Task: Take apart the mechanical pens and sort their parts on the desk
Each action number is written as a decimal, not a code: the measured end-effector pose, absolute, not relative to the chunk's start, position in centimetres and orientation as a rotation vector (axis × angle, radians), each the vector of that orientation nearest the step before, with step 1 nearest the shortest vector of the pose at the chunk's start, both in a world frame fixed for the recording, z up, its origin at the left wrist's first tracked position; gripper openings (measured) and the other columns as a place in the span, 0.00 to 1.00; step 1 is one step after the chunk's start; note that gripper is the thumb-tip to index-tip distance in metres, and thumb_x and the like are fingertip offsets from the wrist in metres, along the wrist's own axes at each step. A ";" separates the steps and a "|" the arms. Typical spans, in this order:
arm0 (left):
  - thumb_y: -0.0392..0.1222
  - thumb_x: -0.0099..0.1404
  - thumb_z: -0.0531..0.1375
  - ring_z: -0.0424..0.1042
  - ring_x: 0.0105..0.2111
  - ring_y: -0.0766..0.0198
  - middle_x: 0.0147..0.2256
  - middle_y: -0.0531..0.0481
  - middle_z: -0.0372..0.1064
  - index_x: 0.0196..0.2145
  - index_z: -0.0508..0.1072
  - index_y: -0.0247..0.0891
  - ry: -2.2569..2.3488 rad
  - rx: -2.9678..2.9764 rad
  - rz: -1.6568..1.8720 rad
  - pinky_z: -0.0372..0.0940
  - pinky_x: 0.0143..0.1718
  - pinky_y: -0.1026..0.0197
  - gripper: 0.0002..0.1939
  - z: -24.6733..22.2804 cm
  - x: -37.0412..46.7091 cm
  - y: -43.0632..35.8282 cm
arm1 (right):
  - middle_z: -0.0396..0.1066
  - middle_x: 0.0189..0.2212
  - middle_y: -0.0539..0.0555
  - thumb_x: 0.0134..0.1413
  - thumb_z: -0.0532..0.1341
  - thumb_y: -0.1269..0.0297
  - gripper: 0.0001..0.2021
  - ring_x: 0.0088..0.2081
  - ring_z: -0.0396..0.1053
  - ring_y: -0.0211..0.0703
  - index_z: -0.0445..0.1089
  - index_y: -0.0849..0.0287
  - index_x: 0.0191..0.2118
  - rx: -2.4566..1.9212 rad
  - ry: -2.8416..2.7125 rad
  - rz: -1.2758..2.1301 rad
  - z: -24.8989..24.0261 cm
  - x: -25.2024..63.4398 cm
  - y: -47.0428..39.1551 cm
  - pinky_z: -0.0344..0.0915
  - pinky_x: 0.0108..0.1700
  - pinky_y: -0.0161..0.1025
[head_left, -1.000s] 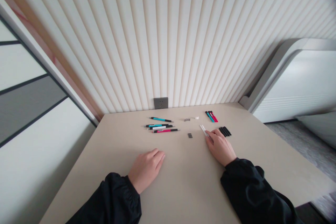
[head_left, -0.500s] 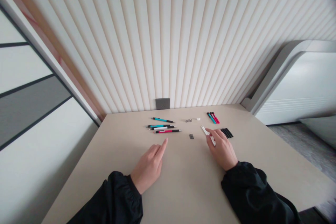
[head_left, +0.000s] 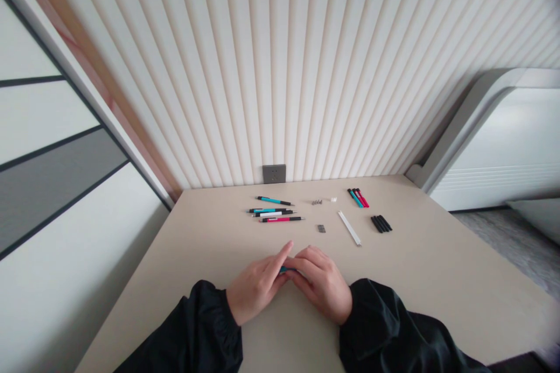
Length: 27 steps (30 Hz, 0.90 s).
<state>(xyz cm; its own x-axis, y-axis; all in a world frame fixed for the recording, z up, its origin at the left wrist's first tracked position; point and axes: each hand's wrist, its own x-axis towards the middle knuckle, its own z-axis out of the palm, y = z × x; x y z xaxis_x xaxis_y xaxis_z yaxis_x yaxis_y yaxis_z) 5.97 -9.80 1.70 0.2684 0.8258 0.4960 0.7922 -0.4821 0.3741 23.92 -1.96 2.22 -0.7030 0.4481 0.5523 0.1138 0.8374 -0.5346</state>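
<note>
My left hand (head_left: 259, 284) and my right hand (head_left: 321, 281) meet low in the middle of the head view. Between their fingertips shows a small teal piece (head_left: 286, 268), mostly covered by the fingers. My left hand closes on it with the index finger stretched forward. The right fingertips pinch at its other side; whether they hold a second part is hidden. Beyond the hands lie a pink pen (head_left: 282, 220), a white pen (head_left: 273, 214) and two teal pens (head_left: 275, 200). White thin tubes (head_left: 349, 228) lie to the right, beside small dark clips (head_left: 321, 228).
Black grips (head_left: 381, 224) lie at the right, with teal and pink barrels (head_left: 358, 198) behind them. Small metal tips (head_left: 317, 202) and white bits (head_left: 333, 199) sit toward the table's back edge. A dark socket (head_left: 274, 173) is on the wall.
My right hand has left the white tubes and come left and nearer, meeting my left hand. A teal piece now shows between the fingers. The view has shifted slightly.
</note>
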 end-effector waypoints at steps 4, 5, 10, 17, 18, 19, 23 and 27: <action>0.39 0.69 0.52 0.74 0.40 0.62 0.42 0.45 0.71 0.63 0.50 0.42 1.728 2.258 1.124 0.70 0.43 0.60 0.27 1.7 5.5 -9.6 | 0.69 0.31 0.52 0.60 0.57 0.67 0.06 0.32 0.66 0.38 0.70 0.57 0.41 -0.605 -2.069 0.744 2.2 24.7 -1.1 0.64 0.36 0.36; 0.38 0.69 0.52 0.73 0.39 0.62 0.41 0.46 0.71 0.61 0.55 0.42 1.750 2.207 1.148 0.70 0.43 0.60 0.23 1.8 5.4 -9.5 | 0.68 0.30 0.52 0.60 0.57 0.67 0.06 0.31 0.65 0.38 0.70 0.57 0.41 -0.658 -2.030 0.766 2.2 24.9 -0.8 0.64 0.36 0.36; 0.37 0.69 0.52 0.73 0.37 0.62 0.37 0.49 0.71 0.43 0.69 0.40 1.754 2.080 1.156 0.69 0.40 0.60 0.08 1.9 4.9 -9.0 | 0.66 0.27 0.50 0.59 0.57 0.65 0.07 0.29 0.64 0.38 0.70 0.57 0.40 -0.746 -2.007 0.840 2.1 25.1 -0.1 0.63 0.35 0.36; 0.36 0.67 0.55 0.72 0.36 0.63 0.37 0.49 0.72 0.46 0.69 0.40 1.771 2.061 1.254 0.68 0.39 0.62 0.09 1.8 5.1 -9.2 | 0.69 0.29 0.51 0.58 0.58 0.63 0.09 0.30 0.65 0.38 0.70 0.57 0.42 -0.752 -2.026 0.898 2.1 24.8 -0.4 0.64 0.36 0.35; 0.36 0.67 0.56 0.72 0.36 0.64 0.37 0.49 0.71 0.46 0.68 0.40 1.777 2.043 1.326 0.68 0.39 0.62 0.10 1.9 5.1 -9.3 | 0.70 0.30 0.51 0.58 0.58 0.63 0.09 0.30 0.65 0.38 0.71 0.57 0.42 -0.778 -2.029 0.926 2.0 24.7 -0.3 0.64 0.36 0.35; 0.36 0.67 0.56 0.72 0.35 0.64 0.37 0.49 0.71 0.46 0.68 0.40 1.778 2.019 1.394 0.68 0.39 0.63 0.10 2.1 5.2 -9.4 | 0.71 0.30 0.51 0.57 0.58 0.62 0.09 0.30 0.65 0.38 0.71 0.57 0.42 -0.805 -2.038 0.964 2.0 24.6 -0.3 0.64 0.35 0.34; 0.35 0.67 0.56 0.72 0.35 0.65 0.35 0.50 0.71 0.42 0.70 0.40 1.723 1.964 1.497 0.68 0.38 0.64 0.07 2.7 5.3 -9.5 | 0.71 0.28 0.50 0.57 0.58 0.62 0.09 0.27 0.64 0.37 0.72 0.57 0.41 -0.838 -2.160 1.152 1.6 24.0 -0.3 0.61 0.30 0.33; 0.36 0.67 0.55 0.71 0.35 0.64 0.36 0.48 0.69 0.42 0.70 0.40 1.725 1.953 1.484 0.68 0.38 0.62 0.07 2.7 5.6 -9.3 | 0.71 0.26 0.48 0.58 0.57 0.61 0.09 0.26 0.64 0.36 0.72 0.57 0.40 -0.836 -2.175 1.211 1.4 23.7 -0.3 0.60 0.30 0.32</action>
<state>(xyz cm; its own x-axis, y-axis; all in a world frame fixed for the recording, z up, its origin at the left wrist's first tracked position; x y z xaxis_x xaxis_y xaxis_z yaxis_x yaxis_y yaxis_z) 5.57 -9.29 2.69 -0.1455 0.8160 0.5594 0.6753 -0.3313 0.6589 23.68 -0.31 1.38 -0.6805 0.7205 0.1334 0.2660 0.4126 -0.8712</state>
